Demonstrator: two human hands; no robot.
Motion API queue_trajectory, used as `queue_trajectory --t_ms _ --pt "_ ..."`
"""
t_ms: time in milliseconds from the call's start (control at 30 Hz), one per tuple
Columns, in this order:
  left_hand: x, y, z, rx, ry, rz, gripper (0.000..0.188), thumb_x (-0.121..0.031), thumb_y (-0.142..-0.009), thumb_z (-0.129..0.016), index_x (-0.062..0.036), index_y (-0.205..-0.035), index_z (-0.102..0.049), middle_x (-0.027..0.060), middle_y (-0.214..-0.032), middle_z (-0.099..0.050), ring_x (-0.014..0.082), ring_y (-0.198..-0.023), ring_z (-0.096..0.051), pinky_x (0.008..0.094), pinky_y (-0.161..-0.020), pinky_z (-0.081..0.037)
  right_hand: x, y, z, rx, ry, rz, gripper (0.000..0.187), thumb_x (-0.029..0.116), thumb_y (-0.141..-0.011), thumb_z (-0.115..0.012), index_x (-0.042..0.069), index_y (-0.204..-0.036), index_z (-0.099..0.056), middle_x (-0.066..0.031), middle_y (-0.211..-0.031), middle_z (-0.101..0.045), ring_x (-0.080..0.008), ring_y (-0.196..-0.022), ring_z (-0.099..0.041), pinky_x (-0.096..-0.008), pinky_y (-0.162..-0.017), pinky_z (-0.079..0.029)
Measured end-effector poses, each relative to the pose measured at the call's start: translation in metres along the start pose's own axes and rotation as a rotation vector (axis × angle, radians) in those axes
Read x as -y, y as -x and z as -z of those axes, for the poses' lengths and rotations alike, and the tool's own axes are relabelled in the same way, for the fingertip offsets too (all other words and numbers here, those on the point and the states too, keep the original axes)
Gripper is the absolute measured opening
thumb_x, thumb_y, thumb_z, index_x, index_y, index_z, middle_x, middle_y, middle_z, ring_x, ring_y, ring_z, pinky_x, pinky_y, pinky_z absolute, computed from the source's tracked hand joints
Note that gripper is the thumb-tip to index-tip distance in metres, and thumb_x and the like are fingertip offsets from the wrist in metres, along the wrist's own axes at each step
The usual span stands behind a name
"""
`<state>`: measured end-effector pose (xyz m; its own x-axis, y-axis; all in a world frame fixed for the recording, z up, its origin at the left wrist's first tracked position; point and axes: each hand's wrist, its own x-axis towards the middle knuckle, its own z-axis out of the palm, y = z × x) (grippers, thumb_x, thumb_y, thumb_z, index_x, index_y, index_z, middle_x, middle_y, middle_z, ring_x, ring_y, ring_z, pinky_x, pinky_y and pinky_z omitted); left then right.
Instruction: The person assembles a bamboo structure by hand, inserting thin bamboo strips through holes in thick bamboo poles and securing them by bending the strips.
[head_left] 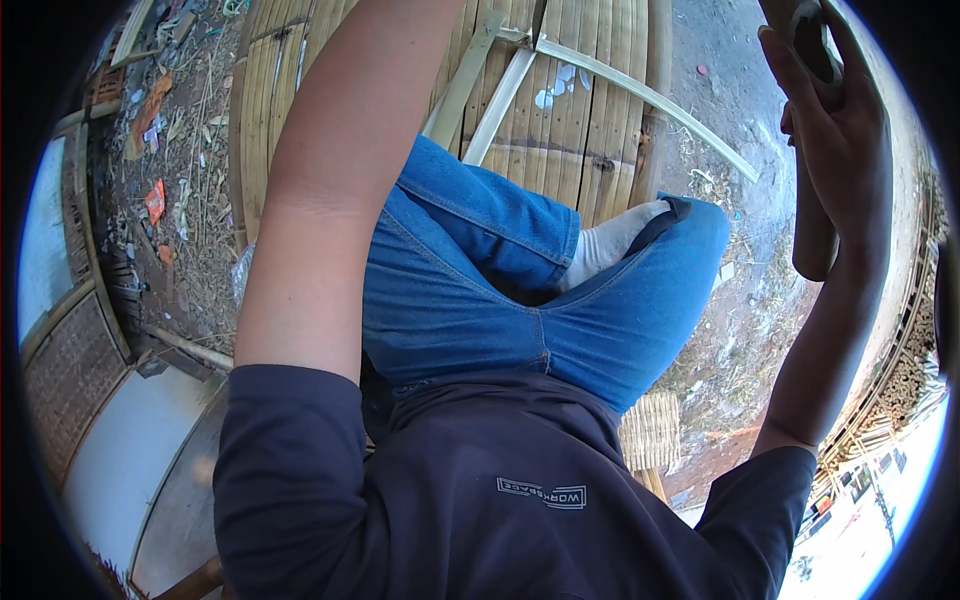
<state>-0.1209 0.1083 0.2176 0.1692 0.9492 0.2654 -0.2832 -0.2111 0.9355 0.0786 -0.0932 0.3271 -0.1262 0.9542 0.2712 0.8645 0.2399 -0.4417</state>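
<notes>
In the head view, your right hand [835, 130] is raised at the far right, its grip clamped around a brown stick [815, 225] that runs upright through your fist; its lower end hangs free below your palm and its top leaves the picture. Your left arm [330, 190] reaches far up and out of the top edge, so your left hand is out of view and you cannot tell from here what it does.

You sit cross-legged in blue jeans [480, 290], one white sock [610, 245] showing, on a bamboo platform [590, 130]. Pale bamboo strips [640, 95] lie on it just beyond your knees, crossing each other, none of them touched. Scraps and litter lie on the ground [170, 200] to the left.

As a judgement, the work looks early or between steps: the stick is in hand but meets nothing, and the strips lie loose, not joined to anything you can see.
</notes>
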Motion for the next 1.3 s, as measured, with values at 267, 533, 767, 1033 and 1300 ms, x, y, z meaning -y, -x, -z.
queue_trajectory --t_ms 267,533,767,1033,1300 --pt "0.003 -0.004 0.006 -0.022 0.045 -0.003 0.020 -0.004 -0.091 -0.064 -0.0082 -0.077 -0.050 0.0013 -0.059 -0.052 0.0119 -0.044 -0.049 0.0300 -0.040 -0.041 -0.021 -0.012 0.014 0.084 -0.050 -0.102 0.069 0.035 -0.096 -0.073 0.005 -0.152 -0.046 -0.0106 -0.088 -0.070 -0.0129 -0.062 -0.064 -0.0288 -0.055 -0.054" --pt "-0.001 0.003 -0.001 -0.030 -0.099 -0.032 0.027 -0.006 -0.090 -0.060 -0.0089 -0.066 -0.052 0.0035 -0.053 -0.054 0.0142 -0.042 -0.054 0.0304 -0.039 -0.045 -0.022 -0.046 0.032 0.018 -0.043 -0.033 0.068 0.041 -0.097 -0.073 0.013 -0.154 -0.048 -0.0046 -0.076 -0.067 -0.0103 -0.060 -0.060 -0.0289 -0.055 -0.050" --pt "-0.009 0.009 -0.003 0.044 -0.074 0.007 0.025 -0.008 -0.097 -0.066 -0.0067 -0.076 -0.051 0.0010 -0.056 -0.049 0.0112 -0.044 -0.048 0.0309 -0.043 -0.043 0.012 -0.106 0.075 0.050 -0.027 -0.050 0.066 0.033 -0.099 -0.070 0.007 -0.154 -0.043 -0.0082 -0.089 -0.068 -0.0103 -0.062 -0.063 -0.0267 -0.056 -0.053" --pt "0.000 0.005 0.005 -0.008 -0.119 -0.056 0.029 -0.006 -0.090 -0.060 -0.0098 -0.062 -0.052 0.0039 -0.052 -0.054 0.0141 -0.041 -0.054 0.0311 -0.039 -0.047 0.049 -0.100 0.060 0.275 0.156 -0.021 0.064 0.031 -0.103 -0.064 0.006 -0.156 -0.037 -0.0184 -0.104 -0.073 -0.0197 -0.064 -0.068 -0.0372 -0.064 -0.062" --pt "0.000 0.015 -0.003 0.035 -0.108 -0.054 0.027 -0.005 -0.090 -0.058 -0.0080 -0.064 -0.054 0.0054 -0.054 -0.056 0.0145 -0.043 -0.055 0.0320 -0.039 -0.048 0.044 -0.101 0.059 0.273 0.209 0.052 0.067 0.031 -0.102 -0.065 0.007 -0.158 -0.035 -0.0192 -0.104 -0.072 -0.0169 -0.061 -0.066 -0.0335 -0.058 -0.061"
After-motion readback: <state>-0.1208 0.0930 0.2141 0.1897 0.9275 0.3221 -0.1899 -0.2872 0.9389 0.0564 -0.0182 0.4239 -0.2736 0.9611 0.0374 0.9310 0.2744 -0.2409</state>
